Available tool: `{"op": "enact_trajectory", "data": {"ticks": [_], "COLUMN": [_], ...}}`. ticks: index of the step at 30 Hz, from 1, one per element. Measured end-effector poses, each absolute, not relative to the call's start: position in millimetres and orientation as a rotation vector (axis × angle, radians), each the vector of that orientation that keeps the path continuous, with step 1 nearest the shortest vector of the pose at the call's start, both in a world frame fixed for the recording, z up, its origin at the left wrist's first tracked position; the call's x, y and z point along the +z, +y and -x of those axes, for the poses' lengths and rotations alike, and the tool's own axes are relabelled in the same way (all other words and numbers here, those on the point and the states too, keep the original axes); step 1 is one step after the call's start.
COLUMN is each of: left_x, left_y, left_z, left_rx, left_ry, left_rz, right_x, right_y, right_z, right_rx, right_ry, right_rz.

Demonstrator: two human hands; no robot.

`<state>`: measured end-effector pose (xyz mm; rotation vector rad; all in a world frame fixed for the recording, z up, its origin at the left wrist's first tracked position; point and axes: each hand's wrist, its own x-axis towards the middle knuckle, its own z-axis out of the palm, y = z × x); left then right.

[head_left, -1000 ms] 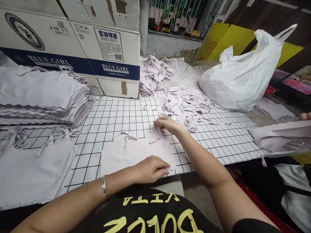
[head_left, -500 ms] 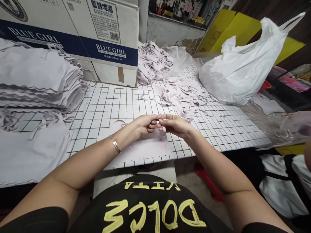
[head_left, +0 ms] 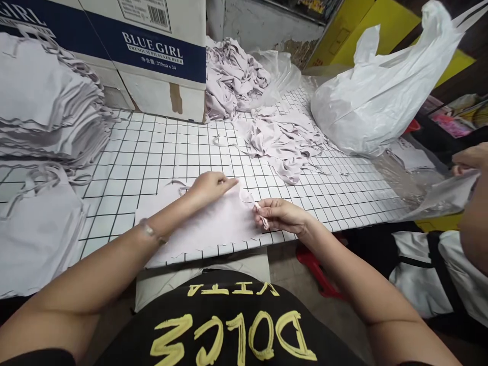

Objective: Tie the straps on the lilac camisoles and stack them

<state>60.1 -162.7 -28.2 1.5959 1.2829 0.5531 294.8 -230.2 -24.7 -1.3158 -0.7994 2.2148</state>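
A pale pink garment piece [head_left: 213, 231] lies flat along the table's front edge, under my hands. From its upper right corner a thin fabric strap [head_left: 246, 196] curves across to my right hand [head_left: 282, 215], which pinches it, with a short crumpled end poking out below the fingers. My left hand [head_left: 214, 187] rests over the top of the piece. Its fingers are closed, with the forefinger and thumb tips at the strap's other end; the exact grip is partly hidden. A small buckle [head_left: 183, 190] shows beside the left wrist.
Stacked garment pieces [head_left: 49, 91] stand at left, with more pieces [head_left: 41, 218] in front. Behind are a beer carton [head_left: 160, 91] and a heap of cloth [head_left: 236, 76]. Loose straps [head_left: 278, 140] and a white plastic bag [head_left: 366, 107] lie to the right. Another person's hand [head_left: 470, 157] holds clear plastic.
My hands were together at the strap; now they are apart. The right hand has moved right and toward me with the strap, the left hand slightly left. The view has shifted.
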Motion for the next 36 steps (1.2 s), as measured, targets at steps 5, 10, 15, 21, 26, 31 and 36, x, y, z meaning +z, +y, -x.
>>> {"op": "enact_trajectory", "data": {"ticks": [5,10,15,21,26,31,36], "left_x": [-31.0,-47.2,-56.7,-54.5,-54.6,-58.8,-55.9], "left_y": [-207.3,-220.3,-214.9,-208.6,-208.5,-209.4,-209.3], "left_z": [-30.6,-25.3,-33.0,-44.5,-47.9,-48.7,-48.2], "left_rx": [0.471,0.403,0.331,0.312,0.388,0.456,0.474], "left_ry": [1.442,1.575,1.526,1.436,1.43,1.439,1.433], "left_rz": [-2.138,-2.251,-2.211,-2.075,-2.026,-2.035,-2.017], "right_x": [-25.7,-29.4,-43.0,-56.6,-52.9,-51.0,-50.0], "right_y": [-219.5,-207.6,-193.1,-182.7,-186.2,-190.3,-193.0], "right_z": [-281.2,-262.4,-244.5,-239.4,-242.1,-240.9,-240.9], "right_rx": [2.102,2.049,1.688,1.334,1.193,1.169,1.152], "right_ry": [-0.749,-0.784,-1.129,-1.624,-1.922,-2.063,-2.071], "right_rz": [1.227,1.164,1.222,1.271,1.246,1.211,1.215]}}
